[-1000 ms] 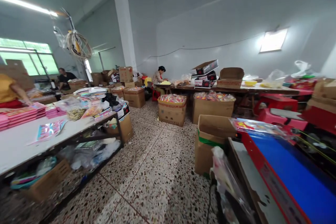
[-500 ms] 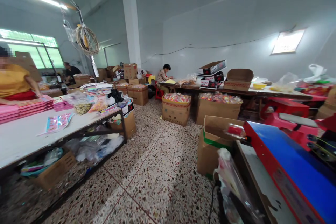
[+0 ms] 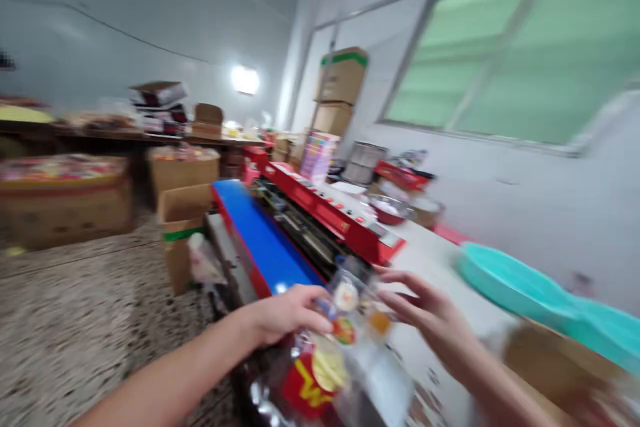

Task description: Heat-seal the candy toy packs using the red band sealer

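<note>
My left hand [image 3: 295, 312] is closed on the edge of a clear plastic bag [image 3: 345, 320]; motion blur softens the exact grip. Small coloured pieces show through the plastic, among them a round white and an orange one. Just below lies a red piece with a yellow zigzag mark [image 3: 306, 387], also behind shiny clear plastic. My right hand [image 3: 425, 307] is on the bag's other side, its fingers apart, and whether they touch the plastic I cannot tell. Directly ahead is a long machine with a blue top [image 3: 265, 240] and a red control panel [image 3: 330, 213].
Turquoise basins [image 3: 520, 283] stand on the right of the white table [image 3: 435, 250], near a cardboard box [image 3: 560, 360]. An open carton with green tape [image 3: 183, 213] is left of the machine. Filled cartons [image 3: 65, 207] sit farther left on the speckled floor [image 3: 90, 320].
My view has swung right and down, toward the machine and the window wall. Both my hands and the plastic bag have come into view. The left table and nearby co-worker have left it.
</note>
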### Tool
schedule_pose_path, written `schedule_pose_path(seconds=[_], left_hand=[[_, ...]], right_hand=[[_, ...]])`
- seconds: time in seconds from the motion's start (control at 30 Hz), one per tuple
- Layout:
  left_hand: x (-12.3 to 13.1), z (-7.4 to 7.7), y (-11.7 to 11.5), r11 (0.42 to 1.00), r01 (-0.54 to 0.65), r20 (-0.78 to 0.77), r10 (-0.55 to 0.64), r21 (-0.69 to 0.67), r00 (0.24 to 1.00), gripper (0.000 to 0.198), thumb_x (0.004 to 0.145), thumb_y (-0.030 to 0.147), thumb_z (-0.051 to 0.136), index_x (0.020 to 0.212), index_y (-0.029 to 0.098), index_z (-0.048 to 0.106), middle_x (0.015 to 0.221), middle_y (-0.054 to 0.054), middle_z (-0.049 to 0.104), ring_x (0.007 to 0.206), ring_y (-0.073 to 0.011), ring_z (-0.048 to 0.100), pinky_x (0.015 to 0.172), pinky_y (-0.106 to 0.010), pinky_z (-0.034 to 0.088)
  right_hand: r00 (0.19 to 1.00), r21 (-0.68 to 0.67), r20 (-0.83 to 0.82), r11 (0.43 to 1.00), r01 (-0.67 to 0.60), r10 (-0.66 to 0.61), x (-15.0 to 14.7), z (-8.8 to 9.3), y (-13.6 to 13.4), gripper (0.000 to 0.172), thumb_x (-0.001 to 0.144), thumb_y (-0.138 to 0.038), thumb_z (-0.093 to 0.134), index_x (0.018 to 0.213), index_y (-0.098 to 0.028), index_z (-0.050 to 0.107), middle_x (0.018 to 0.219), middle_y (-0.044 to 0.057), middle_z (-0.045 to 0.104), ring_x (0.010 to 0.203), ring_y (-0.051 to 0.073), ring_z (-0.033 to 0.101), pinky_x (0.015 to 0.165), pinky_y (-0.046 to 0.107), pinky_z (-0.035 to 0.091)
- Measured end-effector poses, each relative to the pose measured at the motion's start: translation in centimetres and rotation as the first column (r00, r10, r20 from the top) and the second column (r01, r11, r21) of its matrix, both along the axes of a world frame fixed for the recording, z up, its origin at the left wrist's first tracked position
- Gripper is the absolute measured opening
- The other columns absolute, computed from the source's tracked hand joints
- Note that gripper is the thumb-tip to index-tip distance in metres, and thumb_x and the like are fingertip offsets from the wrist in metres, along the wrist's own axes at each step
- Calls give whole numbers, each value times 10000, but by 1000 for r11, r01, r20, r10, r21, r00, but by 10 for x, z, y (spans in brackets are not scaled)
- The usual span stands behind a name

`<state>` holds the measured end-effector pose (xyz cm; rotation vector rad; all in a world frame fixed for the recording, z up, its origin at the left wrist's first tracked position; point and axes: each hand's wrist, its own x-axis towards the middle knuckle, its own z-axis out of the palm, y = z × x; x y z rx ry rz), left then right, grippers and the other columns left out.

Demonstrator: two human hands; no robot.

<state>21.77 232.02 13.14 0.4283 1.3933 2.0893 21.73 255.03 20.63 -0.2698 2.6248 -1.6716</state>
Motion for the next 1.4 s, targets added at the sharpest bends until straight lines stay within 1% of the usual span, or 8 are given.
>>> schedule_pose_path(seconds=[0.33, 0.53, 0.67, 0.83, 1.03, 1.2, 1.3, 1.4], left_hand=[[1, -18, -9, 979, 202, 122, -199, -12, 973, 413, 645, 162, 717, 1040, 129, 599, 974, -109, 681, 875, -222, 656, 810, -328, 486], [-12, -17, 17, 969, -92, -54, 82, -229, 995, 549, 667, 252, 718, 1146, 201, 455, 915, -20, 615, 720, -138, 611, 616, -241, 471], [-25, -18, 30, 952, -132, -131, 99, -277, 986, 539, 678, 245, 674, 1144, 205, 407, 731, 53, 526, 504, -76, 476, 442, -191, 347], [-27, -17, 31, 957, -117, -143, 81, -265, 986, 573, 691, 207, 637, 1213, 191, 400, 931, -24, 577, 627, -98, 554, 534, -222, 427], [-5, -15, 27, 938, -17, -308, -96, -345, 946, 979, 689, 165, 693, 1454, 321, 104, 1173, -81, 537, 798, -143, 599, 712, -288, 488], [-5, -18, 31, 955, -56, -158, 10, -290, 987, 1039, 651, 192, 744, 1461, 289, 101, 1227, -107, 516, 841, -163, 625, 714, -275, 493], [-18, -12, 39, 977, -35, 66, 50, -212, 997, 866, 644, 353, 778, 1381, 190, 353, 1138, -121, 611, 861, -196, 643, 688, -274, 506], [-35, -4, 51, 976, -52, 165, 88, -212, 982, 476, 593, 375, 792, 945, 86, 652, 828, -96, 683, 656, -156, 621, 547, -232, 472]], right_hand=[[954, -256, 300, 965, 57, 23, 16, -45, 12, 396, 625, -465, 816, 824, -151, 681, 822, 37, 674, 716, 119, 597, 651, 234, 482], [928, -237, 353, 948, 213, -120, 19, -52, 6, 458, 522, -510, 844, 650, -118, 648, 641, 33, 647, 592, 109, 578, 604, 240, 472], [919, -235, 348, 932, 275, -183, 20, -55, 1, 473, 479, -515, 853, 651, -118, 663, 653, 47, 668, 594, 112, 584, 605, 242, 466], [905, -262, 358, 905, 336, -232, 20, -58, 7, 477, 452, -497, 867, 684, -120, 689, 678, 60, 682, 619, 127, 601, 646, 266, 482], [900, -302, 357, 881, 364, -250, 24, -57, 8, 458, 451, -475, 873, 685, -124, 696, 679, 57, 681, 619, 126, 599, 660, 274, 484], [893, -303, 359, 871, 386, -271, 31, -56, 7, 447, 455, -466, 872, 686, -124, 702, 678, 56, 677, 617, 127, 589, 658, 280, 481], [897, -298, 346, 874, 384, -275, 35, -56, 5, 445, 438, -456, 879, 679, -124, 708, 673, 54, 671, 609, 127, 576, 640, 277, 471], [898, -302, 338, 871, 387, -282, 37, -57, 3, 432, 440, -450, 878, 666, -124, 708, 643, 45, 656, 593, 120, 556, 626, 272, 456]])
